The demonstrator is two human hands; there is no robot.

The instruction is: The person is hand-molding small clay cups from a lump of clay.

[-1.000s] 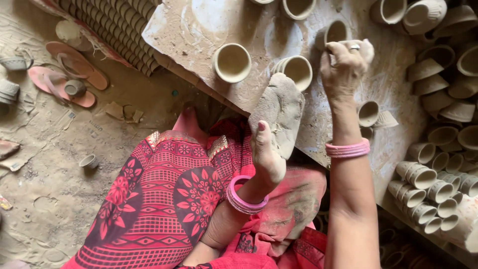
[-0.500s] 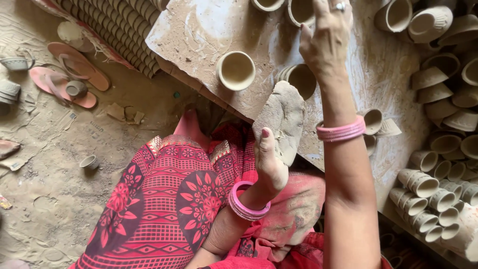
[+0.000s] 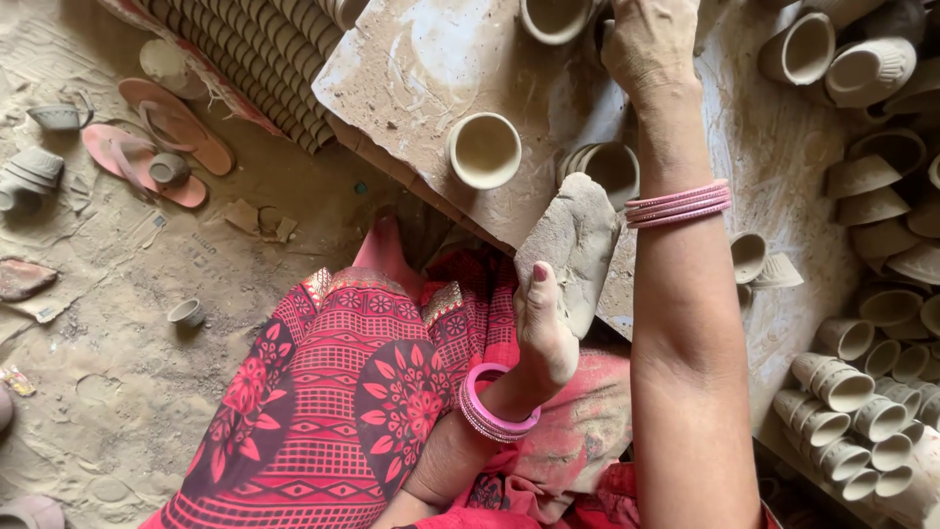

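Note:
My left hand (image 3: 543, 328), with a pink bangle at the wrist, is closed on a flat grey slab of wet clay (image 3: 580, 240) and holds it upright over my lap. My right hand (image 3: 648, 41) reaches far forward over the clay-smeared board (image 3: 421, 69). Its fingers curl down at the frame's top edge, and what they touch is hidden. An unfired clay cup (image 3: 485, 149) stands upright on the board. A nested stack of cups (image 3: 615, 168) sits just behind the slab. Another cup (image 3: 554, 14) stands at the top edge, left of my right hand.
Many clay cups lie stacked and loose on the right (image 3: 842, 387). Rows of cups (image 3: 264, 69) fill the upper left beside the board. A pair of pink sandals (image 3: 157, 147), a small cup (image 3: 186, 312) and clay scraps lie on the sandy ground. My patterned red skirt (image 3: 333, 392) covers my knees.
My right hand has moved forward across the board, from beside the cup stack to the top edge. My left hand keeps the clay slab almost still.

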